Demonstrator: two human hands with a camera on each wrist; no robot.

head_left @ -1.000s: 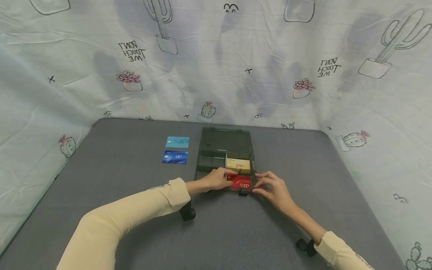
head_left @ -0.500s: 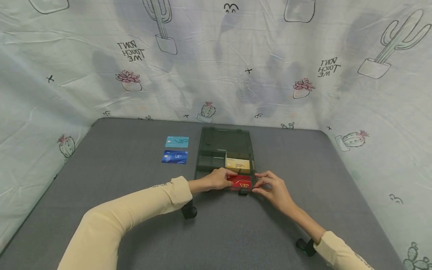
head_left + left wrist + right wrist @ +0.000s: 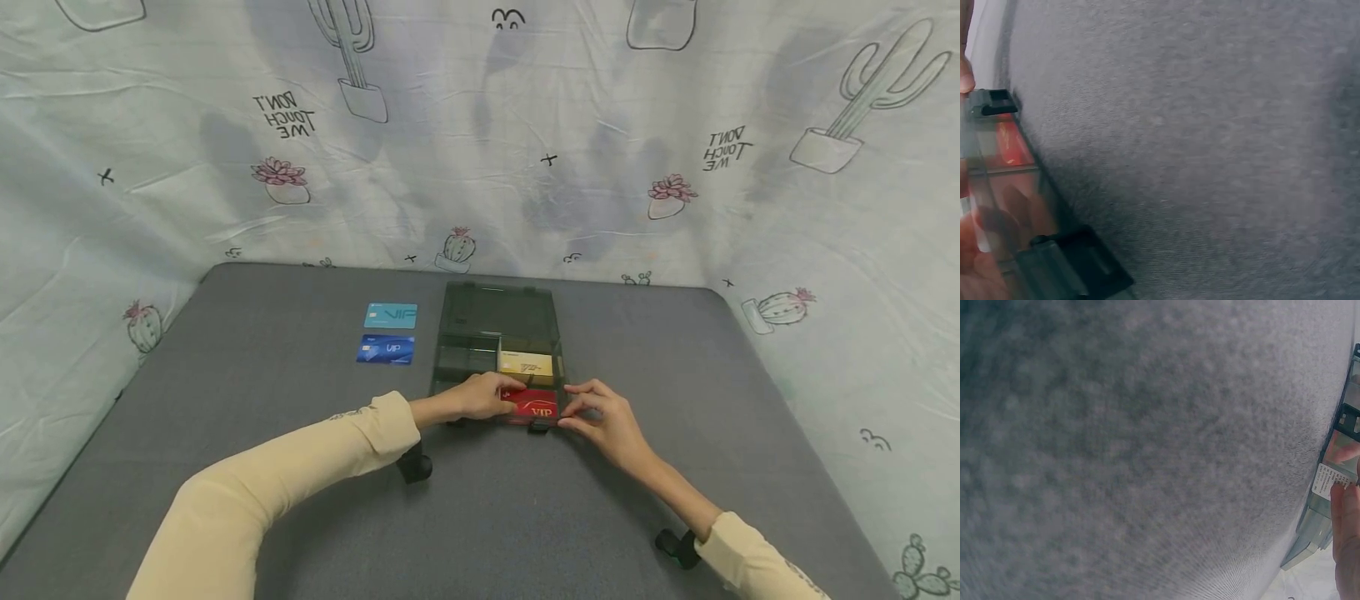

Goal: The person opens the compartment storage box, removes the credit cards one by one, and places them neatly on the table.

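In the head view, a see-through dark plastic box with compartments lies with its lid laid back. A red VIP card sits in the near right compartment. My left hand reaches over the near left compartment, its thumb and index finger holding the red card at its left end. My right hand touches the box's right side and near right corner; the right wrist view shows straight fingertips against the wall beside a white label. Gold cards occupy the compartment behind the red one.
A light blue VIP card and a dark blue VIP card lie left of the box on the grey tabletop. Black latches jut from the box's front. A patterned curtain hangs behind the table.
The head view has shifted very slightly. Both hands, the box and the cards otherwise stay as they were.
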